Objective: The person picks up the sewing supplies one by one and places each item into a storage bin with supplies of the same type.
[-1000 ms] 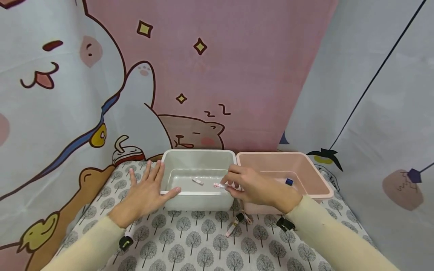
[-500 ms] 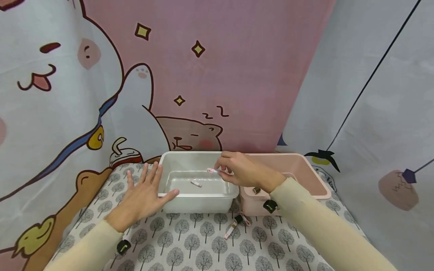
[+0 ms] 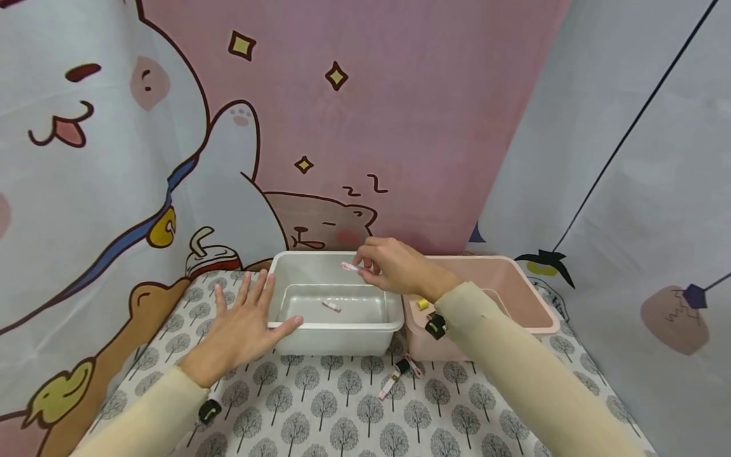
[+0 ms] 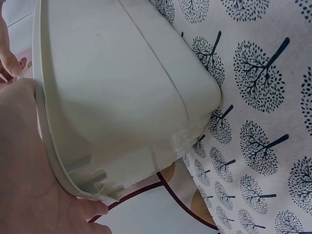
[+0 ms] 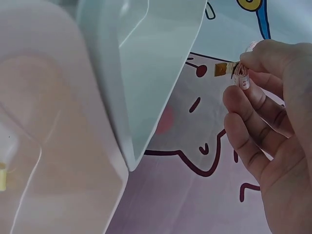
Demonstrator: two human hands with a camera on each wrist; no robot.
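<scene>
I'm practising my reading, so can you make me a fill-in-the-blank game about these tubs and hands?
1. In the head view, the left hand touches the rim of the white tub, which stands to the ____ of the pink tub.
2. The right hand pinches a rolled strip, and small things seen lying in the white tub number ____.
3. The spool in the pink tub is coloured ____.

Missing words: left; one; yellow.
</scene>
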